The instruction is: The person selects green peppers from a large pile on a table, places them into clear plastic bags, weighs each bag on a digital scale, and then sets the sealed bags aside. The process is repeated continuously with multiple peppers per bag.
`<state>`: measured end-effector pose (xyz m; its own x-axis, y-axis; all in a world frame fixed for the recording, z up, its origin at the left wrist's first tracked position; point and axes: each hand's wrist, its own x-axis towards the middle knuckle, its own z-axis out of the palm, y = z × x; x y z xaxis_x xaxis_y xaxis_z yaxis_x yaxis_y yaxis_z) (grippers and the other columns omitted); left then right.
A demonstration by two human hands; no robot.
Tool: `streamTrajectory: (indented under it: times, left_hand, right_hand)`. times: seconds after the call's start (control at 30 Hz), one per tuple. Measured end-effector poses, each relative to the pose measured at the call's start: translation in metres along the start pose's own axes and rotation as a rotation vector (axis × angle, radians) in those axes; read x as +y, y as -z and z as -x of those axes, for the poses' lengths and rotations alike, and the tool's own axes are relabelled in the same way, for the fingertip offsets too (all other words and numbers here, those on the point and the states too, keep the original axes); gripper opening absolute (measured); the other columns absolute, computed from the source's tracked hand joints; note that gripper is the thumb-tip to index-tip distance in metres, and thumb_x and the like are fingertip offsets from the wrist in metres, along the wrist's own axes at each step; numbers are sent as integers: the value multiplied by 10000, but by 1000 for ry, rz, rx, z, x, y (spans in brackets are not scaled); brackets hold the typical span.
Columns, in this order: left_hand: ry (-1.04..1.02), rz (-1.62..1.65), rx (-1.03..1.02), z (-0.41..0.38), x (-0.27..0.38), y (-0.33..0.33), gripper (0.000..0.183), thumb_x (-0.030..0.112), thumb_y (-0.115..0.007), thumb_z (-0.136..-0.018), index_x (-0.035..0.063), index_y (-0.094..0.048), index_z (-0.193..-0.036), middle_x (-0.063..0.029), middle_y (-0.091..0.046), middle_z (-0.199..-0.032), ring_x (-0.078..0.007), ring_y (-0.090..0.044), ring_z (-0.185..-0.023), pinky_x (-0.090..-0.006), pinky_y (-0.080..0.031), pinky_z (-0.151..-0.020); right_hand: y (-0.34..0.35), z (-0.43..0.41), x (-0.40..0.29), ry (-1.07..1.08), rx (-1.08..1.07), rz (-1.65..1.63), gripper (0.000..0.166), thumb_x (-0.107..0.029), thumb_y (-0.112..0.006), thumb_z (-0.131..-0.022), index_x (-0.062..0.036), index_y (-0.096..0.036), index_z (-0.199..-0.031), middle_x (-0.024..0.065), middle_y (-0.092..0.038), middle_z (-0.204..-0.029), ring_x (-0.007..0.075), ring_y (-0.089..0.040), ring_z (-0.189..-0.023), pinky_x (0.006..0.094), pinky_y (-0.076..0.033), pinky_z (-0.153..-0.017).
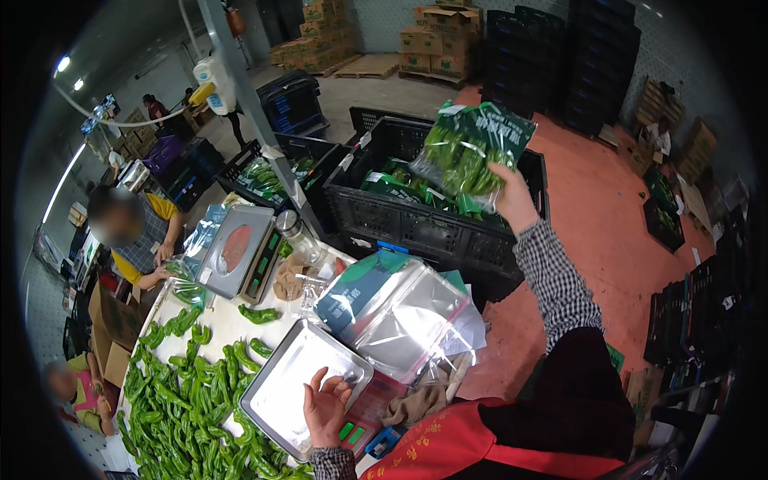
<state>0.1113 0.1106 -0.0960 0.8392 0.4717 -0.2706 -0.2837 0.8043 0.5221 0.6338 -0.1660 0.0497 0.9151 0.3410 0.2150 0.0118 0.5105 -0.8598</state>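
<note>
My right hand (515,193) grips the lower edge of a clear and green plastic bag of green peppers (474,150), held over a black plastic crate (420,219) that has more bagged peppers inside. Over the shiny metal tray (282,384) of a digital scale is my left hand (327,405), empty, its fingers apart and slightly curled. Loose green peppers (180,396) cover the white table to the left of the tray. Beyond the tray lies a stack of flat clear and green packing bags (396,312). A brown cloth (414,408) is bunched beside the scale.
A second scale (234,249) and a glass jar (297,231) stand at the table's far end, by a metal post (258,114). One co-worker (141,234) handles a bag across the table; another (87,387) is at lower left. A second crate (282,171) holds bagged peppers.
</note>
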Motion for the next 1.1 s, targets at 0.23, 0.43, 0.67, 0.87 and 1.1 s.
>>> streamTrajectory:
  times: [0.23, 0.43, 0.67, 0.87, 1.1]
  left_hand:
    - [-39, -8, 203, -7, 1, 2, 547, 504, -467, -1084, 51, -567, -1373, -173, -699, -1071, -294, -676, -954, -423, -571, -849]
    - [-194, -487, 163, -16, 2, 7, 423, 414, -538, -1038, 71, -607, -1278, -158, -672, -1139, -309, -647, -1033, -456, -535, -931]
    - [-685, -2781, -44, -22, 2, 21, 365, 323, -693, -856, 104, -636, -1143, -147, -632, -1191, -332, -604, -1149, -480, -477, -1037]
    - [-578, -2623, -20, -13, -2, 15, 297, 321, -709, -865, 110, -662, -1068, -132, -634, -1050, -315, -616, -1049, -439, -504, -943]
    - [-275, -762, 254, 33, -15, 8, 329, 311, -755, -840, 109, -665, -1083, -97, -643, -1038, -291, -629, -952, -400, -525, -861]
  right_hand:
    - [27, -90, 22, -150, 180, -127, 314, -135, -697, -954, -63, -624, -1251, 50, -627, -1271, 221, -603, -1157, 412, -490, -1010]
    - [23, -165, 96, -297, 40, -332, 712, -240, -731, -959, -2, -401, -1543, 175, -211, -1676, 366, -238, -1499, 533, -183, -1248]
    - [-17, -204, 179, -454, 289, 930, 566, -406, -647, -1024, 68, -575, -1324, 197, -581, -1147, 296, -563, -995, 452, -482, -848]
    - [-43, -163, 152, -165, 69, 896, 356, -271, -580, -1070, 53, -679, -1178, 76, -617, -801, 194, -535, -682, 387, -467, -650]
    - [-135, -3, 96, -251, -457, 458, 270, -209, -571, -1049, 8, -658, -1186, 92, -734, -1029, 150, -710, -878, 289, -577, -778]
